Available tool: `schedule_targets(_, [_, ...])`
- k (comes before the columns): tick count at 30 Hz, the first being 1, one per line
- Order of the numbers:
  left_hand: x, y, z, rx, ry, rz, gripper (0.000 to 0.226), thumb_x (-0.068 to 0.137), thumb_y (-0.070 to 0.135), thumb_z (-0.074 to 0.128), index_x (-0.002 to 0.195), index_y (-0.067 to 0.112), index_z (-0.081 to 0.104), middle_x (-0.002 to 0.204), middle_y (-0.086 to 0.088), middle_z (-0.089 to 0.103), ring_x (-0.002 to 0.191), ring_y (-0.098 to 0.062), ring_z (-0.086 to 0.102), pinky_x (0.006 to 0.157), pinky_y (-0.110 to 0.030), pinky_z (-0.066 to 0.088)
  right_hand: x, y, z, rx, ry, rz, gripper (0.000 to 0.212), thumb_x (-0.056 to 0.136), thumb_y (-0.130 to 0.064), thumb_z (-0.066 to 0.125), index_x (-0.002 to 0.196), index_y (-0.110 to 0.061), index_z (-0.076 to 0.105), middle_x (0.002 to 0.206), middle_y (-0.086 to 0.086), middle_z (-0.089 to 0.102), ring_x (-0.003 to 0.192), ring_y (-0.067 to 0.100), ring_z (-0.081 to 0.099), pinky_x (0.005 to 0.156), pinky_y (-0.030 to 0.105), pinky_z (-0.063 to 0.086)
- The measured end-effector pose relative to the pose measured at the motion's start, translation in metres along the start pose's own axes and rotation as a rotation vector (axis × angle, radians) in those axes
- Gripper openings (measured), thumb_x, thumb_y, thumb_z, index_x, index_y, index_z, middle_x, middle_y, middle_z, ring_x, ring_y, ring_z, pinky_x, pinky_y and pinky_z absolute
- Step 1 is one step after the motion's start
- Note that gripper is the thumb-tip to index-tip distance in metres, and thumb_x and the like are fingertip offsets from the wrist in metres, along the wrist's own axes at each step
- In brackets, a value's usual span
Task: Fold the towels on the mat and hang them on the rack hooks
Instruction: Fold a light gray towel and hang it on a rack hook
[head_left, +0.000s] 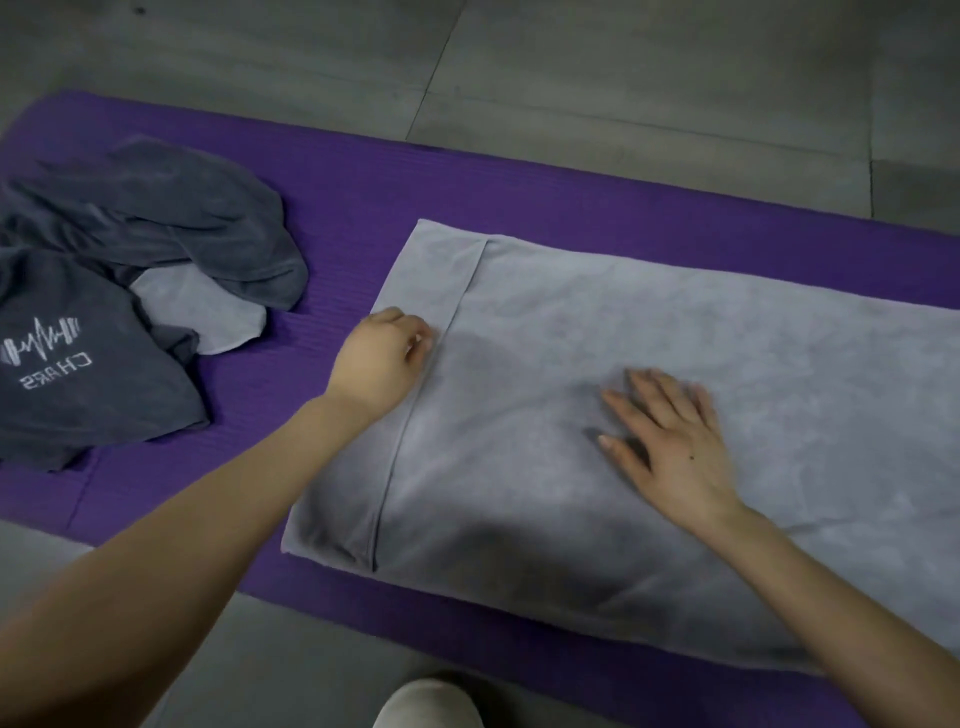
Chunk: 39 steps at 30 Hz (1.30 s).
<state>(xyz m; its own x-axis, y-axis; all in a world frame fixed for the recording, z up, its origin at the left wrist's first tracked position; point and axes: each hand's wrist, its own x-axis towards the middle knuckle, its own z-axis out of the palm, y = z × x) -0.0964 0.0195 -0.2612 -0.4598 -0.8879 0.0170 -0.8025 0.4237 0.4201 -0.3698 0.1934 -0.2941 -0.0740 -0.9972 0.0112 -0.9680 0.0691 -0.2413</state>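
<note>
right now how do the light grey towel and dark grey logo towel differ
The light grey towel lies flat, one end folded over; the dark grey towel lies crumpled. The light grey towel is plain; the dark grey towel bears a logo. The left hand and right hand touch the light grey towel, not the dark grey towel. Both towels lie on the mat.

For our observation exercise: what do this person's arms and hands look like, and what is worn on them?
The left forearm and right forearm are bare to the frame's edge, no sleeves showing. Left grip and right grip wear no gloves, rings or watch; a small dark dot marks the right one's back.
</note>
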Motion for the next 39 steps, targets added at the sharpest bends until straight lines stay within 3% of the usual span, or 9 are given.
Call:
schedule_targets(4, [0.044,0.017,0.021,0.039,-0.041,-0.098,0.027,0.093,0.025,0.052,0.101,0.002,0.063,0.096,-0.017,0.059,0.089,-0.035,0.056,0.076,-0.038,0.045,0.018,0.019,0.015,-0.117,-0.149,0.071,0.066,0.095,-0.061,0.009,0.143,-0.025,0.036,0.151,0.011,0.033,0.140,0.029,0.027,0.111,0.060,0.016])
schedule_targets(8, [0.072,0.021,0.034,0.058,-0.071,-0.162,0.036,0.095,0.035,0.047,0.117,0.007,0.053,0.112,-0.013,0.059,0.102,-0.032,0.056,0.080,-0.040,0.048,0.019,0.023,0.021,-0.161,-0.144,0.034,0.065,0.094,-0.062,0.012,0.145,-0.025,0.027,0.154,0.011,0.027,0.142,0.030,0.021,0.111,0.061,0.014])
schedule_targets(16, [0.106,0.020,0.037,0.146,-0.065,-0.148,0.025,0.097,0.022,0.039,0.099,0.002,0.054,0.079,-0.015,0.065,0.064,-0.028,0.055,0.059,-0.034,0.039,0.018,0.026,0.025,-0.187,-0.087,0.008,0.064,0.094,-0.062,0.015,0.147,-0.026,0.023,0.155,0.010,0.023,0.144,0.030,0.019,0.112,0.062,0.014])
schedule_targets(21, [0.097,0.020,0.036,-0.064,-0.037,-0.176,0.026,0.096,0.022,0.045,0.114,0.010,0.060,0.089,-0.010,0.069,0.080,-0.024,0.062,0.074,-0.032,0.046,0.019,0.024,0.022,-0.180,-0.073,0.003,0.063,0.094,-0.061,0.020,0.145,-0.025,0.031,0.154,0.011,0.027,0.142,0.030,0.023,0.112,0.061,0.015])
schedule_targets(24, [0.074,0.021,0.028,-0.169,-0.046,-0.201,0.036,0.094,0.024,0.051,0.129,0.015,0.053,0.095,-0.007,0.065,0.088,-0.020,0.059,0.080,-0.025,0.041,0.020,0.023,0.020,-0.177,-0.107,0.009,0.063,0.094,-0.061,0.018,0.145,-0.026,0.031,0.154,0.011,0.026,0.143,0.029,0.021,0.112,0.061,0.013])
schedule_targets(28, [-0.005,0.012,0.022,0.034,0.086,-0.149,0.030,0.089,0.026,0.059,0.114,0.009,0.061,0.091,-0.013,0.065,0.082,-0.034,0.060,0.070,-0.035,0.046,0.019,0.022,0.019,-0.183,-0.138,0.033,0.064,0.094,-0.062,0.014,0.146,-0.027,0.027,0.155,0.009,0.023,0.144,0.028,0.017,0.113,0.060,0.010])
schedule_targets(33, [-0.121,-0.019,0.017,0.162,-0.129,-0.146,0.045,0.086,0.042,0.041,0.117,0.014,0.059,0.094,-0.010,0.062,0.084,-0.035,0.059,0.061,-0.039,0.052,0.020,0.020,0.018,-0.206,-0.182,0.044,0.068,0.092,-0.063,0.009,0.147,-0.027,0.026,0.156,0.009,0.022,0.144,0.027,0.016,0.114,0.056,0.005])
schedule_targets(37, [-0.162,-0.030,0.013,0.235,-0.187,0.010,0.051,0.089,0.046,0.038,0.126,0.015,0.056,0.089,-0.007,0.053,0.079,-0.029,0.056,0.059,-0.036,0.055,0.018,0.018,0.019,-0.245,-0.209,0.090,0.069,0.089,-0.063,0.007,0.149,-0.030,0.016,0.158,0.009,0.012,0.146,0.028,0.009,0.114,0.057,0.000])
schedule_targets(39, [-0.168,-0.028,0.010,0.279,-0.190,0.069,0.052,0.089,0.046,0.037,0.125,0.013,0.057,0.090,-0.007,0.054,0.079,-0.028,0.057,0.061,-0.034,0.053,0.010,0.004,0.017,-0.216,-0.153,0.062,0.069,0.091,-0.064,0.008,0.148,-0.028,0.022,0.156,0.014,0.020,0.144,0.032,0.016,0.113,0.056,-0.001])
